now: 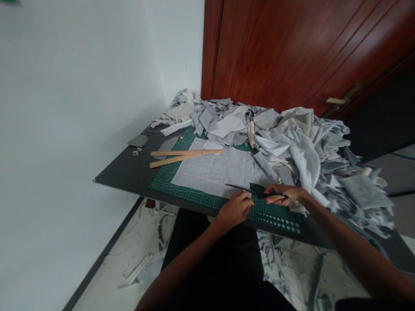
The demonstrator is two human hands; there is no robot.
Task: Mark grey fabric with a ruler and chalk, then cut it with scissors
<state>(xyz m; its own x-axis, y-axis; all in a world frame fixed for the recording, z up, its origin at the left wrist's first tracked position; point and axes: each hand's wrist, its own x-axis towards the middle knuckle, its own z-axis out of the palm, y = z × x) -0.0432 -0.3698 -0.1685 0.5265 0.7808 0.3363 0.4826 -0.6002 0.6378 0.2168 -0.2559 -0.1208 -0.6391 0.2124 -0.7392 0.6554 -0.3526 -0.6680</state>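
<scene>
A light grey piece of fabric (pixel 223 166) lies flat on a green cutting mat (pixel 201 196), with a faint pinkish line drawn along its near side. My right hand (pixel 281 193) grips black-handled scissors (pixel 259 194), whose blades point left at the fabric along that line. Just below the blades, my left hand (pixel 236 206) pinches the near edge of the same fabric, close to where the cut runs. Its fingertips are closed on the cloth. Part of the lower blade is hidden by the fabric.
Two wooden rulers (pixel 177 160) lie crossed over the fabric's left part. Heaped scraps (pixel 301 142) cover the back and right of the dark table (pixel 123 170). A small grey piece (pixel 138 141) lies at left. A wall and a wooden door (pixel 275 52) stand behind; more scraps litter the floor.
</scene>
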